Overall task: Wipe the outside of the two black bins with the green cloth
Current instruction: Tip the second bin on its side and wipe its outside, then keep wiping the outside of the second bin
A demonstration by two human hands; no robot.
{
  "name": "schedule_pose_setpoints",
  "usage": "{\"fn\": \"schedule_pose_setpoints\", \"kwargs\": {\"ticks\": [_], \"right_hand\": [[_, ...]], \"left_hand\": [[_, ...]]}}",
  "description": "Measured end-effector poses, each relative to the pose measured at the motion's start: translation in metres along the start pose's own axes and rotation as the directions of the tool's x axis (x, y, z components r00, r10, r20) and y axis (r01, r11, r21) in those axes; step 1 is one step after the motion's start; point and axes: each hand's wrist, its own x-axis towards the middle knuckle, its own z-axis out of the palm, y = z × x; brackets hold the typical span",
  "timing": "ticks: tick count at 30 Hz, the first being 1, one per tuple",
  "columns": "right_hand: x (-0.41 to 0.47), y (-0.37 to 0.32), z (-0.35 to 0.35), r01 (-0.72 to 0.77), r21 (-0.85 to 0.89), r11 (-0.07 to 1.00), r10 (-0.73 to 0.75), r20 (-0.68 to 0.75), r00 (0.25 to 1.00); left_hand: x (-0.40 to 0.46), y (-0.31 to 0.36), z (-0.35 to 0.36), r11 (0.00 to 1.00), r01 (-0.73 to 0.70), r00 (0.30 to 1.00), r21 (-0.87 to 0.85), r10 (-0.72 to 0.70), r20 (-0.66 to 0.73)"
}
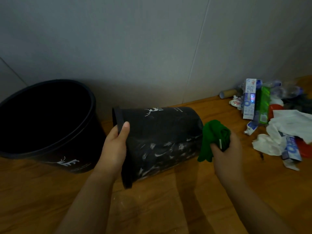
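Bin on its side (pixel 160 139) lies on the wooden floor (pixel 152 208), long axis left-right, rim leftward, base right; smooth black plastic, white smears. Your left hand (pixel 114 149) grips its rim. Your right hand (pixel 226 152) clutches the bunched green cloth (pixel 212 137) at the base. Upright bin (pixel 50 119) stands left, mouth up.

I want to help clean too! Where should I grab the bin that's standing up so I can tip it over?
Grab the upright bin by its rim, coming from above on the near side. The top is open and the rim forms a lip, so fingers can hook inside with the thumb outside, just as the left hand holds the rim of the lying bin. The smooth round wall would probably slip.
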Motion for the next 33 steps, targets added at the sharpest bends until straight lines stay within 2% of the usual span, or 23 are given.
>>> {"fn": "schedule_pose_setpoints", "kwargs": {"ticks": [5, 10, 15, 18, 24, 29, 31, 33], "right_hand": [[0.002, -0.033, 0.001, -0.063, 0.202, 0.977, 0.067, -0.016, 0.998], [0.001, -0.050, 0.004, -0.092, 0.260, 0.961, 0.090, 0.017, 0.996], [0.002, -0.056, 0.003, -0.207, 0.407, 0.890, 0.193, 0.075, 0.978], [0.003, -0.058, 0.000, -0.328, 0.510, 0.795, 0.294, 0.148, 0.944], [0.004, -0.061, -0.013, -0.492, 0.562, 0.664, 0.388, 0.303, 0.870], [0.002, -0.062, -0.020, -0.537, 0.545, 0.644, 0.399, 0.359, 0.844], [0.002, -0.062, -0.022, -0.551, 0.533, 0.643, 0.417, 0.360, 0.835], [0.002, -0.063, -0.022, -0.556, 0.528, 0.642, 0.433, 0.349, 0.831]], "left_hand": [[0.000, 0.036, 0.011, 0.980, -0.100, 0.994, 0.170, 0.093, 0.053], [0.004, 0.069, 0.024, 0.869, -0.275, 0.959, 0.410, 0.216, 0.186], [0.003, 0.073, 0.036, 0.675, -0.418, 0.907, 0.608, 0.277, 0.316], [0.000, 0.067, 0.045, 0.533, -0.498, 0.867, 0.684, 0.309, 0.391], [0.000, 0.040, 0.063, 0.115, -0.573, 0.798, 0.811, 0.303, 0.521], [0.009, 0.020, 0.068, -0.182, -0.547, 0.744, 0.817, 0.341, 0.574], [0.010, 0.016, 0.068, -0.245, -0.539, 0.724, 0.806, 0.353, 0.592], [0.011, 0.015, 0.067, -0.256, -0.534, 0.723, 0.806, 0.355, 0.592]]}}
